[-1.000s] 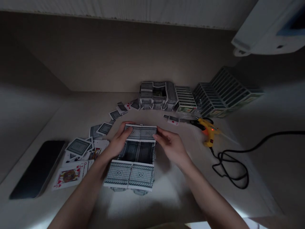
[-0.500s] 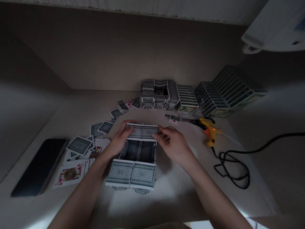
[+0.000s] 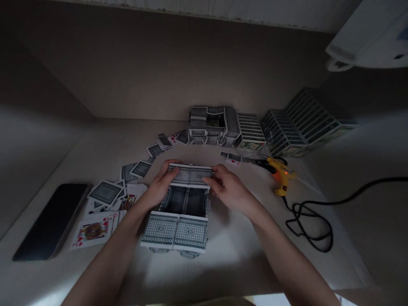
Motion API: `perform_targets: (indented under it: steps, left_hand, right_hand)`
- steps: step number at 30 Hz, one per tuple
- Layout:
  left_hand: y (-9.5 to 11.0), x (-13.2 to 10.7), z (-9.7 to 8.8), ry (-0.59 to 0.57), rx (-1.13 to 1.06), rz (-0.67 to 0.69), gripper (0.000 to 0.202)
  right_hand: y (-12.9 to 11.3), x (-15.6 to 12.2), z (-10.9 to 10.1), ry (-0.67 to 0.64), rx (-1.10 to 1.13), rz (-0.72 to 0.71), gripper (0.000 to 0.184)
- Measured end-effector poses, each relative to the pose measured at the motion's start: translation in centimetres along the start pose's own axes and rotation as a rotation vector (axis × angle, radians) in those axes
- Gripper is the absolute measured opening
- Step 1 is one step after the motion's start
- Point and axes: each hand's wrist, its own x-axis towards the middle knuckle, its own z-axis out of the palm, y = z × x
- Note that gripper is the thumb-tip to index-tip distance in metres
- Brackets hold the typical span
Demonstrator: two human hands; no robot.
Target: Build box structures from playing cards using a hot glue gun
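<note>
A box-like structure built from playing cards [image 3: 174,231] sits in the middle, patterned backs outward, with a dark opening between its near and far panels. My left hand [image 3: 162,185] is closed on the left end of its far panel, thumb lying on top. On the right end of the same panel, my right hand [image 3: 228,185] pinches the edge between thumb and fingers. Parts of the fingers behind the panel are hidden.
Loose playing cards [image 3: 105,193] and a black phone [image 3: 52,222] lie at left. Another card structure [image 3: 214,126] and slatted card pieces [image 3: 251,129] stand along the back. A yellow glue gun [image 3: 281,176] with a glowing light and coiled black cord [image 3: 330,238] lies at right.
Both hands keep their hold on the far panel. My right thumb and fingers have shifted very slightly; the card structure stays in place.
</note>
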Motion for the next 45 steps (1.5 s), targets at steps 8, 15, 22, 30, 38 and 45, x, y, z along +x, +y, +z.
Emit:
perform_targets:
  steps: [8,15,22,30,38,45]
  left_hand:
    - [-0.4,0.2,-0.1,-0.003,0.03,0.02,0.043]
    - [-0.5,0.2,-0.1,0.008,0.029,0.009,0.04]
    - [-0.6,0.3,-0.1,0.018,0.011,0.025,0.038]
    - [-0.3,0.2,-0.1,0.026,0.026,0.035,0.034]
    - [-0.7,0.5,0.0,0.062,0.014,0.047,0.037]
    - [-1.9,0.8,0.0,0.026,-0.08,0.079,0.041]
  right_hand:
    - [0.3,0.2,0.1,0.004,0.052,0.011,0.019]
    - [1.2,0.5,0.5,0.065,0.286,0.077,0.027]
    - [1.2,0.4,1.2,0.201,0.485,0.143,0.031]
    - [1.4,0.2,1.9,0.264,0.677,0.133,0.034]
    - [1.2,0.8,1.4,0.202,0.739,0.153,0.036]
    - [1.5,0.9,2.2,0.318,0.763,0.135,0.033]
